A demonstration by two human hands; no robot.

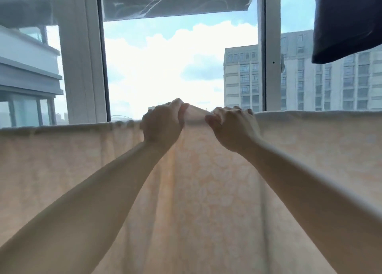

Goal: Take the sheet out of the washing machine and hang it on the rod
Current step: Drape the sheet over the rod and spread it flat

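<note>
Gripping the sheet's (206, 191) top edge side by side, left hand (162, 123) and right hand (233, 127) likely tug its fold straight below the window (165, 71).

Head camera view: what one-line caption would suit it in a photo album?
Both hands, left hand and right hand, pinch the top edge of a pale floral sheet hanging before an open window.

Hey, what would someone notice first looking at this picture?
Two hands, left hand and right hand, at centre, each pinching the top fold of a pale patterned sheet that spans the whole lower frame. Behind, an open window shows bright clouds; a dark cloth hangs top right.
</note>
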